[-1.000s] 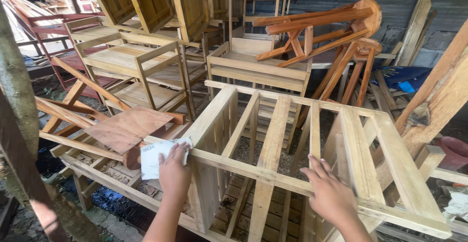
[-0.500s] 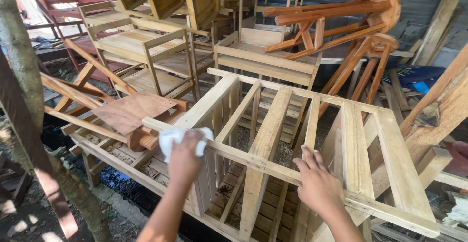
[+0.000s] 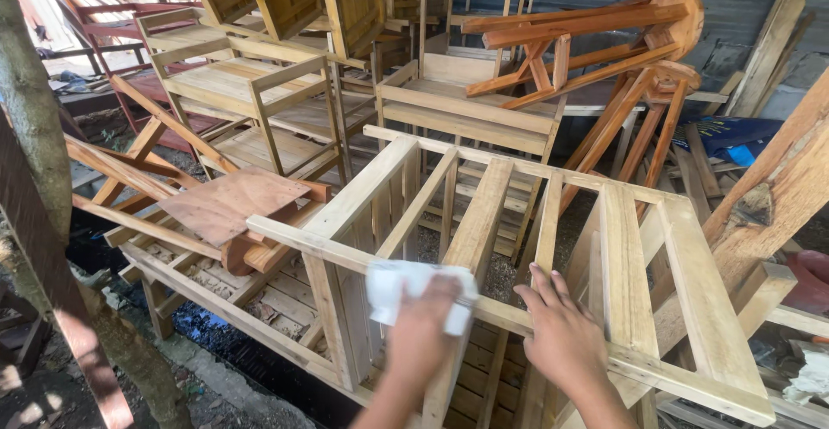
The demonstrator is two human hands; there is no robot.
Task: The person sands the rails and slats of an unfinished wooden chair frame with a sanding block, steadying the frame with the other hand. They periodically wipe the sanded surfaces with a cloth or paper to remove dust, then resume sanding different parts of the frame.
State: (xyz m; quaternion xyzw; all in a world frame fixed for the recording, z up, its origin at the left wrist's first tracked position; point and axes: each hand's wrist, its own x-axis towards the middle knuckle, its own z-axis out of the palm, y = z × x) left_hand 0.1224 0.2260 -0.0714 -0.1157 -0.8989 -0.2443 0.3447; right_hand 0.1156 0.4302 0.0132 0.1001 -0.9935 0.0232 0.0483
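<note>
While the left hand (image 3: 425,325) presses a white cloth (image 3: 406,289) onto the slatted wooden frame's (image 3: 484,222) near rail, the right hand (image 3: 561,334) rests open, steadying it. Rough, unfinished edges could snag the cloth or splinter fingers.

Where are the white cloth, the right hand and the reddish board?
white cloth (image 3: 393,286), head view, on its left half.
right hand (image 3: 566,338), head view, on its back.
reddish board (image 3: 231,204), head view, on its flat face.

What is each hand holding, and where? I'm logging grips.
Left hand presses a white cloth flat on the wooden frame's rail; right hand rests open there.
</note>
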